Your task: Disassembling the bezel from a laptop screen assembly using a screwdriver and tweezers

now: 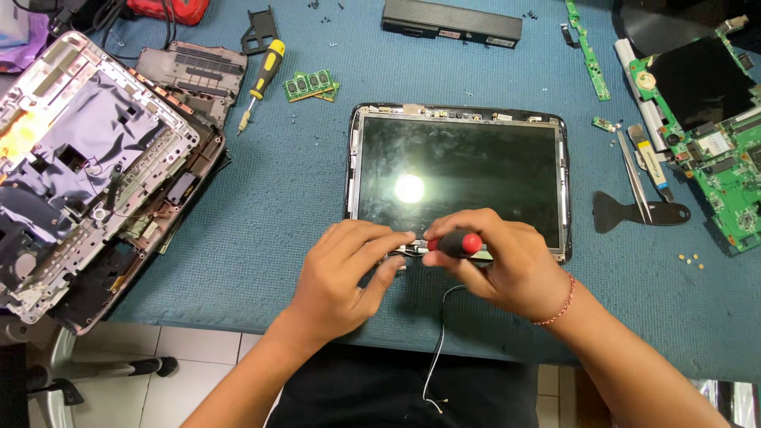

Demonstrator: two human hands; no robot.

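Note:
A bare laptop screen panel (460,178) in its dark frame lies flat on the blue mat, a lamp's glare in its glass. My right hand (507,265) grips a small screwdriver with a red and black handle (456,244), held over the panel's near edge. My left hand (349,273) rests beside it, fingertips pinching at the same near edge by the screwdriver's tip. A thin cable (438,349) hangs from under the hands over the table's front edge.
An opened laptop base (87,174) fills the left. A yellow-handled screwdriver (261,75), memory sticks (311,85) and a battery (452,22) lie at the back. A green circuit board (717,135), tweezers (634,178) and a black pry tool (626,214) sit at the right.

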